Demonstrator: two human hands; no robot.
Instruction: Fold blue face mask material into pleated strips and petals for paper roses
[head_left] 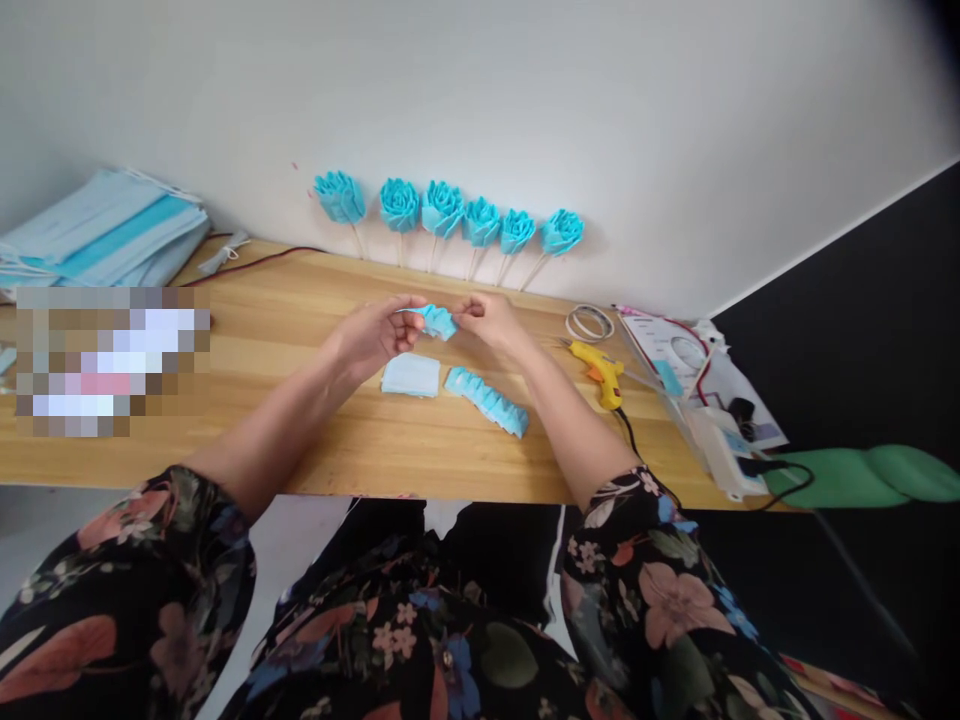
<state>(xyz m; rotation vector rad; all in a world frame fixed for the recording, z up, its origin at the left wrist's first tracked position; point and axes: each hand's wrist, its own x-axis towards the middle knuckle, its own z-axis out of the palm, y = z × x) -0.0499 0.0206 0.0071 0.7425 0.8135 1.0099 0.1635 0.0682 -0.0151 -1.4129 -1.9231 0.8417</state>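
Note:
Between my hands, just above the table, is a small blue folded petal piece point(437, 321) that looks like pleated mask cloth. My left hand point(381, 338) grips its left end between thumb and fingers. The fingertips of my right hand point(489, 320) pinch at its right end. Below my left hand lies a flat stack of pale blue cloth squares point(410, 375). To the right of that stack, a row of folded blue petals point(487, 401) rests on the wood, overlapping one another.
Several blue cloth roses point(442, 210) on thin sticks lean against the wall. A yellow glue gun point(600, 372) and a tape roll point(589, 322) lie right, near a white power strip point(721, 450). Face masks point(105, 230) are piled at the left. A blurred patch covers the left front.

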